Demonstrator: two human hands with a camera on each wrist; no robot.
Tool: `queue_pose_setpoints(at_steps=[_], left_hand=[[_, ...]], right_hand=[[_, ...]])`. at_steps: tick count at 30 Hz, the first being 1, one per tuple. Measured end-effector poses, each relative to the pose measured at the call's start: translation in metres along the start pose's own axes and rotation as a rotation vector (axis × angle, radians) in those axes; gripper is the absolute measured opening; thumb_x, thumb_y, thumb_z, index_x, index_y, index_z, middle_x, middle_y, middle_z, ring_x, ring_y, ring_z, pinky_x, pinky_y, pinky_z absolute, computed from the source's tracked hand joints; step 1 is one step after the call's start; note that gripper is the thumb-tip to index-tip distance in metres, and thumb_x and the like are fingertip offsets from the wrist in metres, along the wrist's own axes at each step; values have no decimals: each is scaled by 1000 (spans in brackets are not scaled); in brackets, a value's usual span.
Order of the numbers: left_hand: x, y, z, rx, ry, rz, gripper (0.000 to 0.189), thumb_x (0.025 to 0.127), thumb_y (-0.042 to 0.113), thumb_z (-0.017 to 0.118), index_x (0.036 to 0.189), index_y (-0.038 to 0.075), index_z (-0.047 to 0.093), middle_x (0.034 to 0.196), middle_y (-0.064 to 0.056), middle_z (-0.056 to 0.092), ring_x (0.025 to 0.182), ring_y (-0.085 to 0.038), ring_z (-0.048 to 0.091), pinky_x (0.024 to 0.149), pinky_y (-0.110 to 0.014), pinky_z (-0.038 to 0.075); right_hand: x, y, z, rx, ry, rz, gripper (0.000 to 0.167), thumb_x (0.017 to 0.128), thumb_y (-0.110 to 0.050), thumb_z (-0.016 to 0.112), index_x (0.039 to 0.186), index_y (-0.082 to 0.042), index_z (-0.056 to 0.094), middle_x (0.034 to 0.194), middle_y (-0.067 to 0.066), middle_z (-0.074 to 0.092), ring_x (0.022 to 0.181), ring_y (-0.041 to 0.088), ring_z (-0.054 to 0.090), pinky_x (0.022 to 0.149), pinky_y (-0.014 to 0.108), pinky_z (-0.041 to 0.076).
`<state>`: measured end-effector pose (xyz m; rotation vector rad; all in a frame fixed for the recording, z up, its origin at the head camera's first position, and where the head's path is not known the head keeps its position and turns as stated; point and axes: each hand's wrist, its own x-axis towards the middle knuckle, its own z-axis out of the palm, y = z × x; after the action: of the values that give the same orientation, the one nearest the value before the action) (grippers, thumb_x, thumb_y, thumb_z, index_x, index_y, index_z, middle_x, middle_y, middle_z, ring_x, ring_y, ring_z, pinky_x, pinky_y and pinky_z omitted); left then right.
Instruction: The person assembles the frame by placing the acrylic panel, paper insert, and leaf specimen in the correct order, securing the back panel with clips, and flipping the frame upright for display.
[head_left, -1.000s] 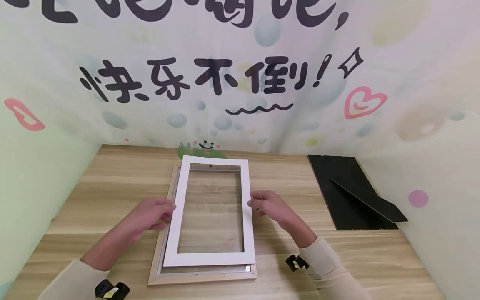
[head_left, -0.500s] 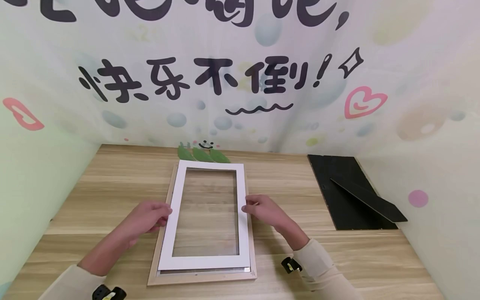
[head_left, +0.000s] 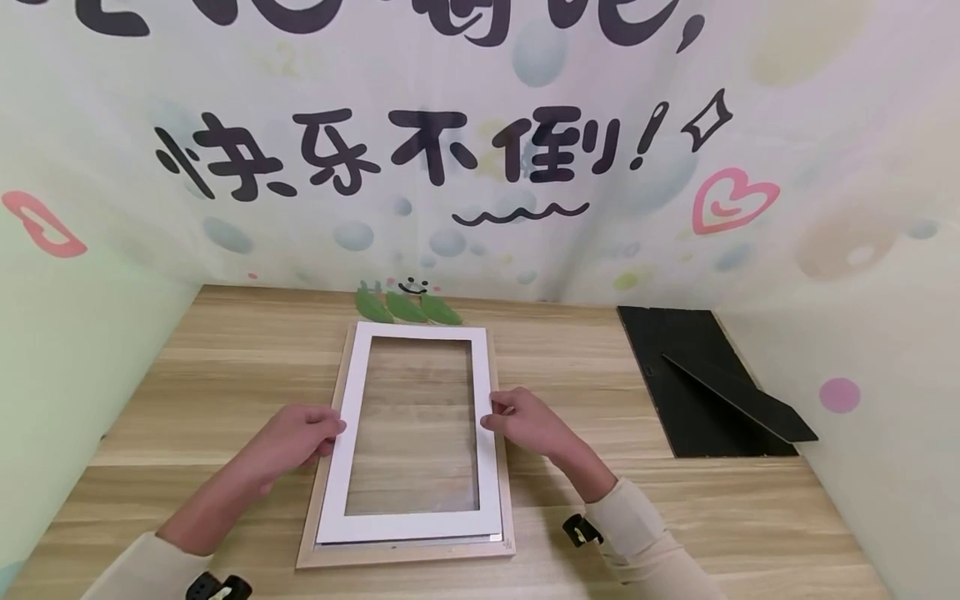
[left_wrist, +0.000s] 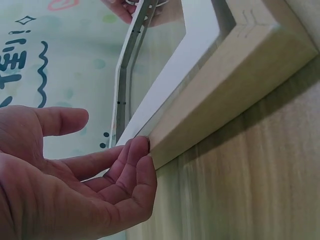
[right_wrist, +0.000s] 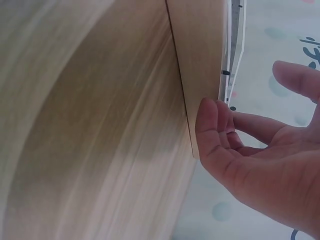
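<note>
Left grip [head_left: 296, 435] at the left edge of a white mat [head_left: 408, 527], right grip [head_left: 525, 421] opposite at its right edge; both bare hands. Fingers bent on each side. Wrist views show each thumb standing off from the fingertips, so whether the mat is truly pinched I cannot tell; touch at the edges only, as far as it shows. In the right wrist view, bent fingers reach the side of the wooden frame [head_left: 405, 553] as well.

Mat's position: over the frame, on the middle of the table [head_left: 187, 400], wood grain visible through its window.

Change over the last second: mat has come lower and shifted toward the person and a little left. A moment ago its far end hid part of the three green leaves [head_left: 407, 307]; now they show whole, just beyond the frame. Uncovered strip at the near end has thinned. Over the last half second, hardly any shift.

Meaning, as I judge it: coarse placing nearly done, fine lining-up in hand. Borders remain uneven, wider on the right, so the mat may not sit fully inside yet.

Black backing board [head_left: 697, 425] with its leg lies apart at right, unmoved.
</note>
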<state>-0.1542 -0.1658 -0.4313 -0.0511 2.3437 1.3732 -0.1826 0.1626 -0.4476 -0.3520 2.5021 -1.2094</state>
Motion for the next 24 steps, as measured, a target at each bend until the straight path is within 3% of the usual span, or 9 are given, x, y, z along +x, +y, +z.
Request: queue_pose_setpoints(at_steps=[3, 7, 13, 20, 24], left_hand=[[0, 1, 1, 4, -6, 2, 23, 97, 18, 53, 101, -2, 62, 75, -3, 52, 68, -16, 46, 60, -27, 39], [1, 2, 2, 24, -15, 16, 22, 98, 19, 52, 92, 0, 60, 73, -3, 48, 69, -17, 45, 59, -28, 38], [2, 2, 2, 52, 1, 6, 29, 98, 19, 52, 110, -5, 63, 86, -7, 56, 82, -20, 53, 67, -30, 45], [1, 3, 3, 48, 7, 0, 33, 97, 18, 52, 115, -9, 60, 80, -7, 56, 77, -19, 52, 66, -31, 45], [1, 2, 4, 43, 5, 3, 33, 98, 17, 51, 116, -10, 59, 78, -7, 55, 75, -19, 52, 66, -31, 46]], right_hand=[[0, 3, 1, -37, -18, -61, 29, 90, -10, 59, 68, -6, 40, 62, -2, 30, 51, 8, 26, 51, 22, 26], [0, 5, 3, -74, -23, -56, 31, 90, -11, 60, 69, -6, 38, 68, 2, 30, 51, 10, 27, 52, 23, 28], [-3, 3, 4, -95, 5, 47, 26, 91, -19, 62, 94, 6, 55, 97, 15, 38, 80, 20, 38, 62, 28, 33], [-5, 3, 5, -86, 25, 95, 54, 89, -21, 64, 132, 9, 51, 102, 14, 41, 87, 21, 40, 68, 29, 37], [-7, 3, 6, -83, 27, 100, 63, 89, -21, 65, 140, 9, 44, 102, 13, 43, 87, 20, 41, 70, 30, 38]])
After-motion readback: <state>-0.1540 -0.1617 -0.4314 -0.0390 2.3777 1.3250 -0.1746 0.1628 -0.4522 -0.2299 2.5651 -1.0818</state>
